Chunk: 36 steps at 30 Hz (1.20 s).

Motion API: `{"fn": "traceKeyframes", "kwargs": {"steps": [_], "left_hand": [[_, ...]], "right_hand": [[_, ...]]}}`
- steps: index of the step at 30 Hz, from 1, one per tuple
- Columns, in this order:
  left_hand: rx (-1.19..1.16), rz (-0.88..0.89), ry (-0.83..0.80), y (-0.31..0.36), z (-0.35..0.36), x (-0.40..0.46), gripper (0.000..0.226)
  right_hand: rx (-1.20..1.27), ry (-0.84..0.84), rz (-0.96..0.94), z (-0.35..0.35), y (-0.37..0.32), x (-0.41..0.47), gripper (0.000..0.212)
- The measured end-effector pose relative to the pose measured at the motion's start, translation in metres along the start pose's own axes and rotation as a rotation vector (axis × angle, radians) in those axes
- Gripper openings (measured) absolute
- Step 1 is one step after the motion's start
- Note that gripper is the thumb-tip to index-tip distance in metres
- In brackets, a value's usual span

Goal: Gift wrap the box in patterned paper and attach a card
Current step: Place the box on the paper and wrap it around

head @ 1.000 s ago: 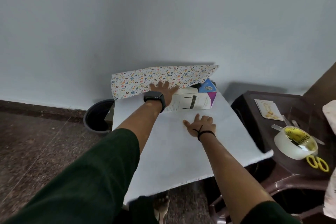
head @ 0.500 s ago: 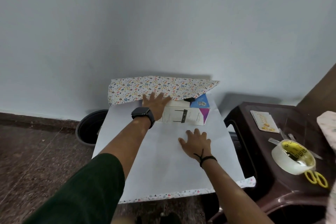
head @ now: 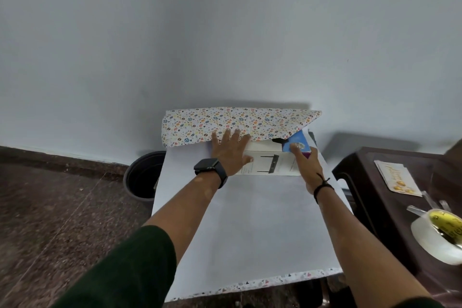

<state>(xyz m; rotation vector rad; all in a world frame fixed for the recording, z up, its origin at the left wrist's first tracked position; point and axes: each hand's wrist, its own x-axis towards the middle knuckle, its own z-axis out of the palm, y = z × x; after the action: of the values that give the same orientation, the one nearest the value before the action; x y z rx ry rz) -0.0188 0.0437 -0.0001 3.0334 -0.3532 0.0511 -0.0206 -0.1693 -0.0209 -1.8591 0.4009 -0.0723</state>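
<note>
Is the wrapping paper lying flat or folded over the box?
Partly folded: the wrapping paper's far edge curls patterned-side-up over the box; the rest lies flat.

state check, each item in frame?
box: lying on the paper, partly covered
wrapping paper: far edge folded over box
left hand: flat on box
right hand: flat on box end
card: unattached, side table
tape roll: side table

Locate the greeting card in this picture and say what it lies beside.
In the head view the card lies flat on the dark brown side table at the right, just beyond the tape roll.
</note>
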Motion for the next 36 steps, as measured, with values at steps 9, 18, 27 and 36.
{"fn": "traceKeyframes", "kwargs": {"steps": [9,18,27,36], "left_hand": [[0.037,0.007,0.041,0.006,0.005,0.001,0.066],[0.033,-0.023,0.036,0.002,0.000,0.004,0.072],[0.028,-0.090,-0.048,0.000,-0.001,0.007,0.077],[-0.022,-0.008,-0.065,-0.010,-0.004,0.006,0.066]], "right_hand": [[0.040,-0.150,0.019,0.006,0.004,0.005,0.079],[-0.024,-0.143,0.020,0.020,0.005,0.005,0.066],[-0.049,-0.172,-0.008,0.018,0.000,0.000,0.077],[-0.112,-0.150,0.014,0.026,0.000,-0.007,0.084]]}}
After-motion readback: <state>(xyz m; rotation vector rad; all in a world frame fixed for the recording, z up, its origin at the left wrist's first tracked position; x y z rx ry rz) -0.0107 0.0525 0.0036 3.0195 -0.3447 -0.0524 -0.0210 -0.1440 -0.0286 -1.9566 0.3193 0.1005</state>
